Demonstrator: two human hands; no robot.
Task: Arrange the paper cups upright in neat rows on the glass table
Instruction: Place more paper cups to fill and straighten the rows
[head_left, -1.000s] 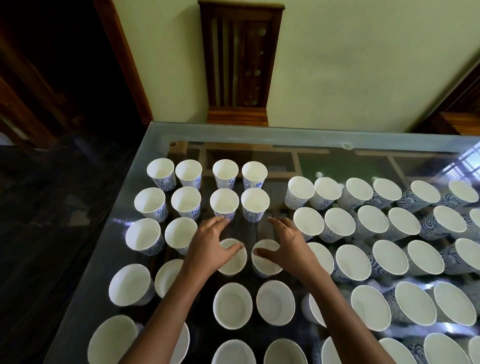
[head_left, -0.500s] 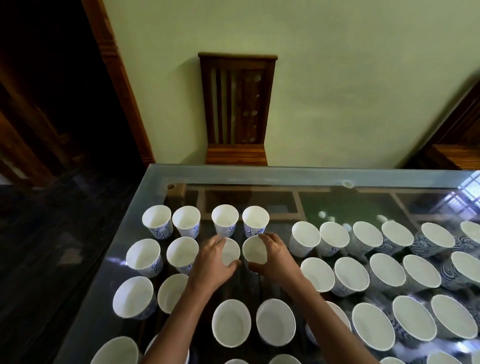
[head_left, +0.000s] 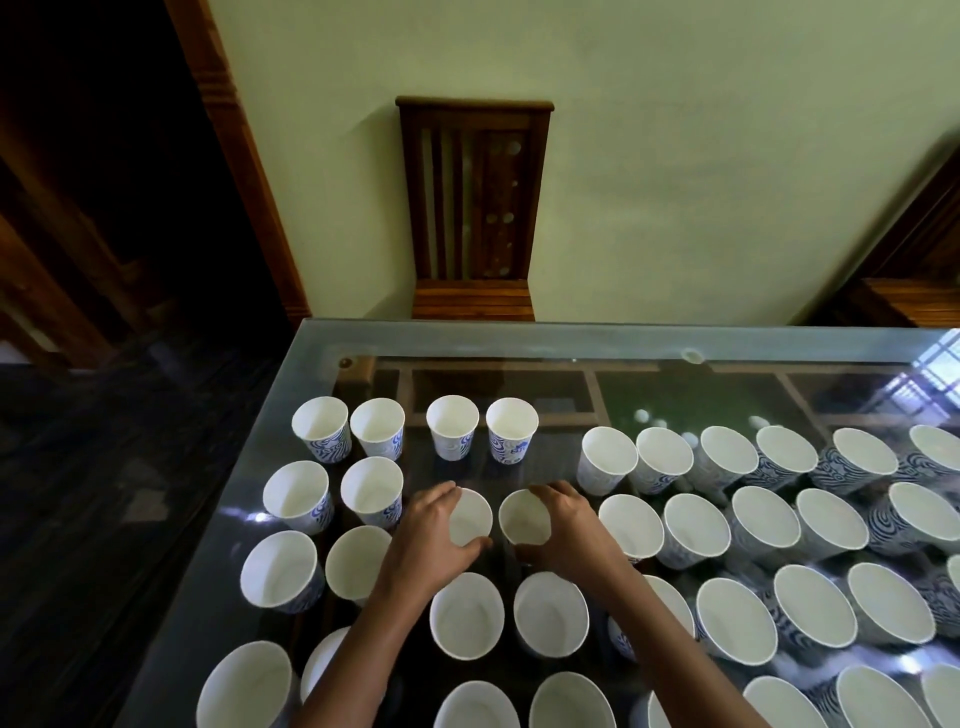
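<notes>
Several white paper cups with blue swirl print stand upright in rows on the glass table (head_left: 519, 340). My left hand (head_left: 428, 535) grips one cup (head_left: 471, 517) in the second row from the far edge, fingers and thumb curled round its rim. Beside it, my right hand (head_left: 563, 530) grips the neighbouring cup (head_left: 524, 518) the same way. Two cups (head_left: 452, 434) (head_left: 511, 437) stand just beyond them in the far row. Two more cups (head_left: 466, 616) (head_left: 550, 613) stand just nearer than my hands.
A wooden chair (head_left: 472, 208) stands against the pale wall past the table's far edge. The table's left edge (head_left: 228, 499) drops to a dark floor. Cups on the right side (head_left: 727, 525) stand packed closer together. A strip of bare glass runs along the far edge.
Both hands moved from the third-row cups forward to the second-row pair and now grip those. The camera tilted up, showing more wall and chair.
</notes>
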